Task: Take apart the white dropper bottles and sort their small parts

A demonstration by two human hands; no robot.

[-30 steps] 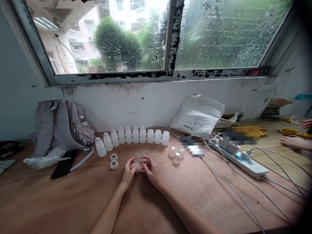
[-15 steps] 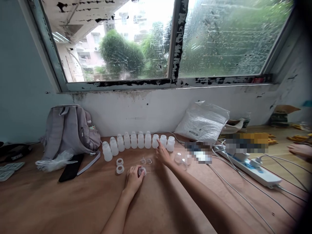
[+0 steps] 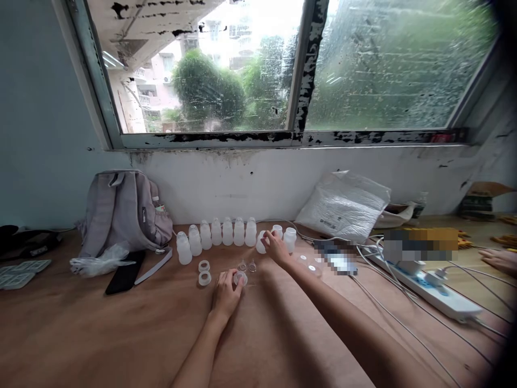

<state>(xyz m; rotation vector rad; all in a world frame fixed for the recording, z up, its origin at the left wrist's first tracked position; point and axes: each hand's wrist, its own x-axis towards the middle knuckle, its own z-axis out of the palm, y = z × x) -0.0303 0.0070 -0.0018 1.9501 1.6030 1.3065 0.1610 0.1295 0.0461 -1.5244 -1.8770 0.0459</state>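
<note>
Several small white plastic bottles [image 3: 227, 232] stand in a curved row on the brown table [image 3: 100, 328] below the window. My right hand [image 3: 275, 247] reaches to the row's right end and closes on one bottle [image 3: 262, 242], tilting it. My left hand [image 3: 226, 293] rests on the table with its fingers round a small clear cap-like piece [image 3: 240, 278]. Two clear small pieces [image 3: 247, 265] lie just beyond it. Two white rings [image 3: 204, 272] sit to the left of my left hand.
A grey backpack [image 3: 123, 213], a crumpled clear bag [image 3: 97, 264] and a black phone [image 3: 126, 272] lie at left. A white plastic package [image 3: 343, 205], a power strip [image 3: 432, 291] with cables and clear lids [image 3: 309, 265] are at right. Another person's hand [image 3: 501, 260] shows at far right.
My hands have parted: the right hand left the small piece, reached to the bottle row and took hold of a bottle. The left hand kept the clear piece. The view shifted left.
</note>
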